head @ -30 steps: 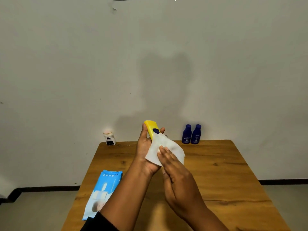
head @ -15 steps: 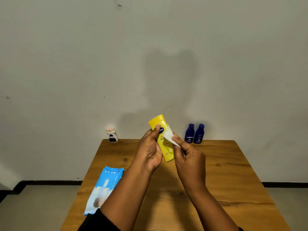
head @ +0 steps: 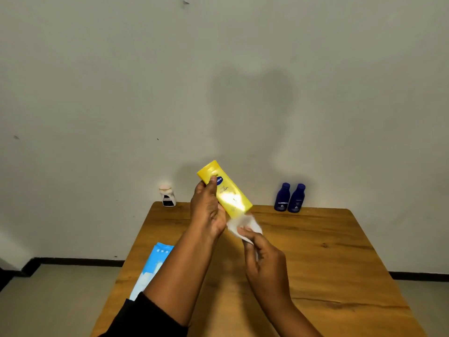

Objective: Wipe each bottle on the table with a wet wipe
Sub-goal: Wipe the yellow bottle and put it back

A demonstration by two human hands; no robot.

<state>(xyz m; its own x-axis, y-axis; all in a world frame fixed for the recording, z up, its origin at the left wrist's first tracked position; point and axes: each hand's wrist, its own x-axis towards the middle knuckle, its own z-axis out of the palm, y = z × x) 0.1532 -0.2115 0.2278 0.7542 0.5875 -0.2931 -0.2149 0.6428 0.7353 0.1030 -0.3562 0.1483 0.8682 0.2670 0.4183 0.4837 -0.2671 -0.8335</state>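
A plain black fabric sleeve [head: 145, 317] covers the left arm near the elbow, at the bottom edge of the view. Its hem runs slantwise across the arm, and the cloth shows no print or marking. Below the hem the left forearm [head: 184, 263] is bare down to the left grip [head: 206, 210]. The right forearm [head: 286, 300] is bare from the frame edge to the right grip [head: 264, 259]. Both thumbs show short nails.

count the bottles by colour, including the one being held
yellow bottle: 1, held in the left hand, while the right hand pinches the wet wipe
dark blue bottles: 2
white bottle: 1
total: 4
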